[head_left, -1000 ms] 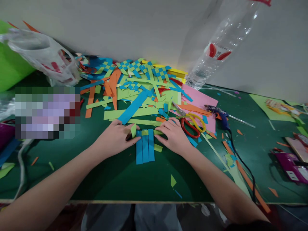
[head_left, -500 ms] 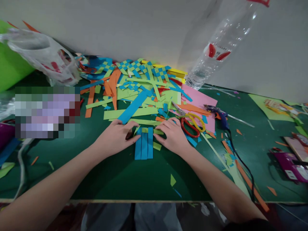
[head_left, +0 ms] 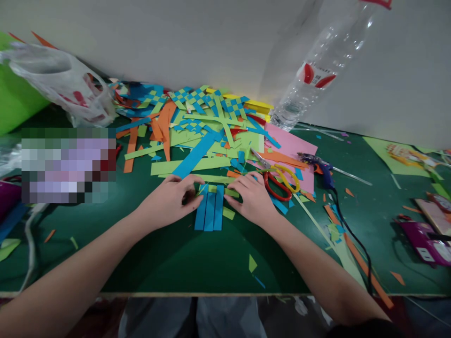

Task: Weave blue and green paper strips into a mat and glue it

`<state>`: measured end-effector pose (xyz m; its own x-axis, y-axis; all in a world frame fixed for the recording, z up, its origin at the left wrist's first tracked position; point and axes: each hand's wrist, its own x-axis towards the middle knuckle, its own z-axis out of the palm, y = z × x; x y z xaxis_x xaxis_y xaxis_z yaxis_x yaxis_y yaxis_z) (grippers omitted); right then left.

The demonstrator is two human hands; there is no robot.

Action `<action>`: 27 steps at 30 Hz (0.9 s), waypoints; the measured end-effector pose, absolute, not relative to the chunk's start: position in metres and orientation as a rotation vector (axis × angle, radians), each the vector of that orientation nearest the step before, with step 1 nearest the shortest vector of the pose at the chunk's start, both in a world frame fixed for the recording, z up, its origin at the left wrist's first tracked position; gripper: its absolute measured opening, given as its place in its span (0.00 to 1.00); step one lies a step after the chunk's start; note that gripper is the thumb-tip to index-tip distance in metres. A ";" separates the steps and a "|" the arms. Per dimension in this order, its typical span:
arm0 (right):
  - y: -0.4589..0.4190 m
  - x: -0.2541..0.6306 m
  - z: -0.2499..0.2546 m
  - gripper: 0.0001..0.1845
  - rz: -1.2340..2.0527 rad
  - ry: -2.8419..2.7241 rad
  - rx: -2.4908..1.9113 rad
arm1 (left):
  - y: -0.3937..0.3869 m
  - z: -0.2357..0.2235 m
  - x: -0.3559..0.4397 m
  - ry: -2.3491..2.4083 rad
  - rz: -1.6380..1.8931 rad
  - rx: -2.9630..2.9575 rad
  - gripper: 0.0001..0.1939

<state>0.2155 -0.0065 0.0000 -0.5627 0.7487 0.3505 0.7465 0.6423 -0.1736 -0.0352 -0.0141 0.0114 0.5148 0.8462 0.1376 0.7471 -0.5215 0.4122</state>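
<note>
Three upright blue paper strips (head_left: 209, 213) lie side by side on the table in front of me. A short light-green paper strip (head_left: 212, 188) crosses them near their top, passing over the middle one and under the outer two. My left hand (head_left: 178, 195) is curled at its left end, thumb and forefinger closed on the tilted green tip. At the other end my right hand (head_left: 248, 197) pinches the strip with thumb and fingers. A loose green scrap (head_left: 229, 213) rests just right of the blue strips.
Behind my hands spreads a heap of woven and cut paper (head_left: 197, 117). Red-and-yellow scissors (head_left: 278, 180) lie by my right hand, and a corded blue glue gun (head_left: 320, 170) farther right. A plastic bottle (head_left: 317, 77) leans on the wall; a plastic bag (head_left: 66, 89) stands left.
The blue strips have fanned slightly, their lower ends spreading a little apart and shifting left. Both hands stay almost where they were on the green strip.
</note>
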 end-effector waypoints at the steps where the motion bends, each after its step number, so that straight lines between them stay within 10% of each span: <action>1: -0.006 0.215 -0.001 0.10 0.006 -2.467 -1.179 | -0.014 0.012 -0.035 1.323 0.458 2.458 0.17; 27: -0.002 0.222 0.000 0.10 0.039 -2.458 -1.173 | -0.015 0.016 -0.037 1.207 0.555 2.301 0.14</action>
